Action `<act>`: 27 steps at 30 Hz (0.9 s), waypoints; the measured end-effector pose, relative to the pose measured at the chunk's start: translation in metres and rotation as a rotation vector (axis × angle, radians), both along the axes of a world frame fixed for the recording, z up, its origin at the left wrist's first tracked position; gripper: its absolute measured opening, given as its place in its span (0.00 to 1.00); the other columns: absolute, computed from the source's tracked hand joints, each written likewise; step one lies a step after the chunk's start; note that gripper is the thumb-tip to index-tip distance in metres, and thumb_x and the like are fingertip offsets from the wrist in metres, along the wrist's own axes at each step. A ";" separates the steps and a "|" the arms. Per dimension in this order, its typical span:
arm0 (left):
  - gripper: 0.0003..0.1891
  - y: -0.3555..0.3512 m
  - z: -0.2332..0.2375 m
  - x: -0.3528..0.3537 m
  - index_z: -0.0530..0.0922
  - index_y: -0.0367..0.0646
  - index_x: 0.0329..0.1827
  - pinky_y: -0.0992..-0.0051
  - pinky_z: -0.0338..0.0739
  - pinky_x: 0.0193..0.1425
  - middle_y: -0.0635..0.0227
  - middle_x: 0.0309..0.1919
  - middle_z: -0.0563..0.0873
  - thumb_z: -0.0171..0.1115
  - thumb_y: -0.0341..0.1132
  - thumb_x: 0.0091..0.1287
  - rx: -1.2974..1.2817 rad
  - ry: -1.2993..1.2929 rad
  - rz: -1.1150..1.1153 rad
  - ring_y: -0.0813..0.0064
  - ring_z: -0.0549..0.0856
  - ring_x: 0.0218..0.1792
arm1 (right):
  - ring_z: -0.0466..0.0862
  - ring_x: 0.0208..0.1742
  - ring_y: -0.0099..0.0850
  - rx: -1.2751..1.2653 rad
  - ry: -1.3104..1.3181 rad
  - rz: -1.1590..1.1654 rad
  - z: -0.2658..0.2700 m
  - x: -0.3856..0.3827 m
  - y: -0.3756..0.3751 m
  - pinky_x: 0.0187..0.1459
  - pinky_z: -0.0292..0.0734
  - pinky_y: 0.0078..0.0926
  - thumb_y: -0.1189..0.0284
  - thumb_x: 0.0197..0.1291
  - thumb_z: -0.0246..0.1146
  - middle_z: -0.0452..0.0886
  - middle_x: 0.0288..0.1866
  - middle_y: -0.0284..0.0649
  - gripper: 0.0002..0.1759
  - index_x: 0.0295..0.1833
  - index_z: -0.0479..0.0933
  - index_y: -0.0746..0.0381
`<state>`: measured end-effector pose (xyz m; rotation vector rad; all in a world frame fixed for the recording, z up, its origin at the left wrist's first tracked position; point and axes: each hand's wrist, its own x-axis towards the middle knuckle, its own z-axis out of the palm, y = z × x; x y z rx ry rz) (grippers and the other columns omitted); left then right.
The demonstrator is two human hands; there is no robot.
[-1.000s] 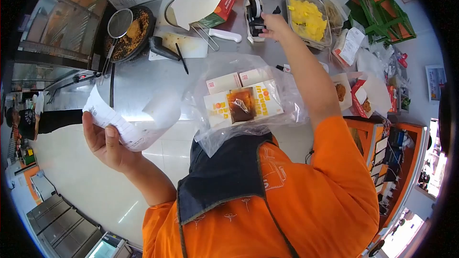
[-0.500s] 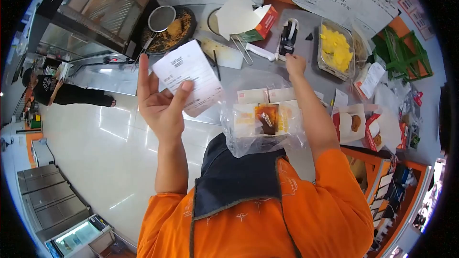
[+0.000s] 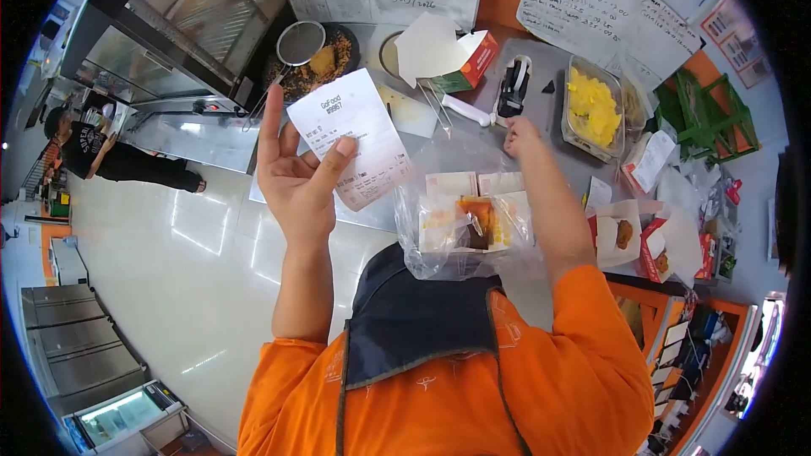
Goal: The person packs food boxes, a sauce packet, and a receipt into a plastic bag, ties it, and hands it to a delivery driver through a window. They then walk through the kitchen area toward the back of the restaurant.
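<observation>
My left hand (image 3: 300,181) pinches a printed paper receipt (image 3: 351,131) between thumb and fingers, with the index finger pointing up. At the near end of a black tape dispenser (image 3: 513,89), my right hand (image 3: 522,137) has its fingers pressed together; whatever they hold is too small to make out. A clear plastic bag (image 3: 410,245) lies in front of my apron, with food boxes (image 3: 443,224) and a packet of dark orange sauce (image 3: 477,219) inside. A white-handled knife (image 3: 466,110) rests beside the dispenser.
A tub of yellow food (image 3: 594,110) stands right of the dispenser. Behind are an open red-green box (image 3: 473,59) and a strainer (image 3: 302,42) over a dark pan. Two boxes with fried pieces (image 3: 623,235) sit at the right. Another person (image 3: 110,156) stands far left.
My right hand has drawn slightly back from the tape dispenser, toward me. My left hand and the receipt have shifted a little to the right in view, and the receipt faces me more squarely.
</observation>
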<state>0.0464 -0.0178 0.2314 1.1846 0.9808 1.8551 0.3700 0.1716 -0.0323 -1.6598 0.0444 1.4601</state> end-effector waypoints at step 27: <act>0.47 0.000 0.002 0.048 0.49 0.35 0.77 0.69 0.76 0.59 0.49 0.51 0.84 0.65 0.13 0.56 -0.108 0.114 -0.348 0.65 0.83 0.54 | 0.75 0.44 0.22 1.434 -0.831 0.552 0.264 -0.120 -0.133 0.40 0.70 0.19 0.68 0.53 0.74 0.76 0.45 0.33 0.12 0.41 0.85 0.62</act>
